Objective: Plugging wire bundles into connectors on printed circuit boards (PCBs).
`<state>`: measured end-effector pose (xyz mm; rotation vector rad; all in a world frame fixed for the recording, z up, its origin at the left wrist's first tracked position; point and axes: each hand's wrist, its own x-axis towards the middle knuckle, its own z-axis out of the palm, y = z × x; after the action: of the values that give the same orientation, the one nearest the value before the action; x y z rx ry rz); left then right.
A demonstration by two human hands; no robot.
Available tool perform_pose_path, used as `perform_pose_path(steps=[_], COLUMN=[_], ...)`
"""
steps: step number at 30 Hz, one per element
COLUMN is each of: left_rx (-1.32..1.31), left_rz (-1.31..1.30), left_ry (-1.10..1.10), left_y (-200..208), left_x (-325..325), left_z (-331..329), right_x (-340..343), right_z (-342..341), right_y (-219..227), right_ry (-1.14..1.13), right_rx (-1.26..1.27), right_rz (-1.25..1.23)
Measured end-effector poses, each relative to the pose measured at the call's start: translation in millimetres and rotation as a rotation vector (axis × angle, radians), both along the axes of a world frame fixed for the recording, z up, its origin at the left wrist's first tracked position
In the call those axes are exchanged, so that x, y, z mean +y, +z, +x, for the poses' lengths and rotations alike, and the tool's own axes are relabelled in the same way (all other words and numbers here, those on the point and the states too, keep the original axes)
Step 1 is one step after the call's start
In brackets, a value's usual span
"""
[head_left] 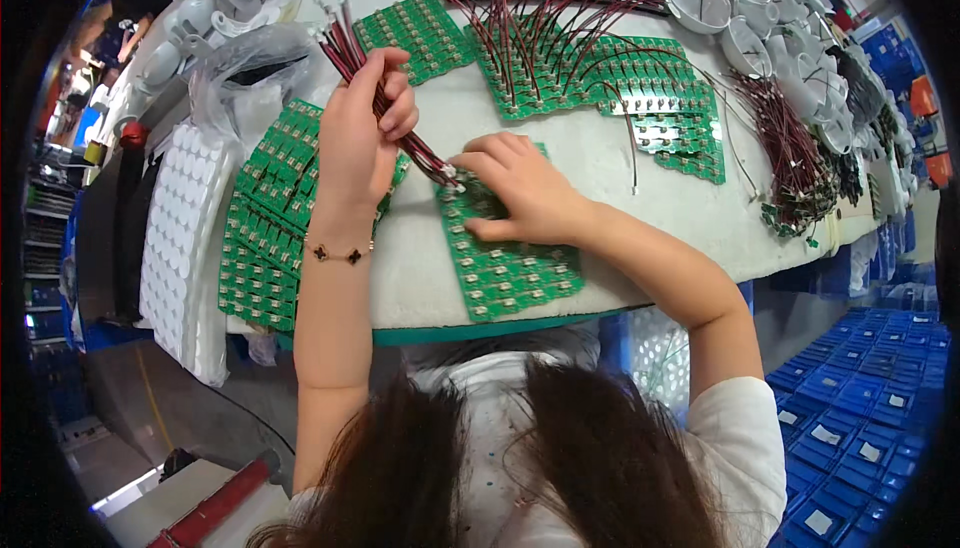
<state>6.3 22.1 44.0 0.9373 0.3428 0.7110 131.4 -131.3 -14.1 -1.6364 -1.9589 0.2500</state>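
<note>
My left hand [358, 133] is closed around a bundle of dark red and black wires [345, 46] with small white plugs. The bundle slants down to the right, its lower ends just over a green circuit board panel [515, 283] that lies near the table's front edge. My right hand [530, 193] lies over the upper part of this panel, thumb apart from the other fingers. Its fingertips are beside the lower wire ends; whether they touch a plug is too small to tell. Rows of small pale connectors cover the panel.
More green panels [265, 238] overlap at the left, beside a stack of white round pieces [180, 238]. Behind, wires stand up from another panel [540, 73]. At the right lie a heap of wires [785, 143] and grey-white plastic housings [745, 48]. Blue bins [850, 418] are below.
</note>
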Motion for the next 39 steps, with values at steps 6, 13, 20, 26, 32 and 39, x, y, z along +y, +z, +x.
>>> perform_pose_path(steps=[6,13,20,26,32,39], left_rx=[-0.144,-0.095,0.189,0.271,0.273,0.304], left_rz=[-0.198,-0.123,0.214,0.304,0.303,0.147], left_ry=[-0.096,0.013,0.174,0.216,0.181,0.211], left_y=[-15.3,-15.8,-15.3,-14.7,-15.4,-18.0], left_x=[2.4,0.3,-8.0,-7.7,-8.0,-12.6], left_z=[-3.1,-3.5,-8.2,-7.5,-11.2,-14.5], right_x=[0.1,31.5,23.3,23.8,22.5,37.0], right_z=[20.0,0.3,7.1,12.7,26.5,11.7], right_y=[18.3,31.8,26.9,23.2,35.6,29.3], right_ry=[0.006,0.047,0.01,0.127,0.338,-0.094], right_rx=[0.262,0.9,1.171,1.3,1.53,0.692], right_rz=[0.029,-0.494,-0.531,-0.392,-0.205,-0.142])
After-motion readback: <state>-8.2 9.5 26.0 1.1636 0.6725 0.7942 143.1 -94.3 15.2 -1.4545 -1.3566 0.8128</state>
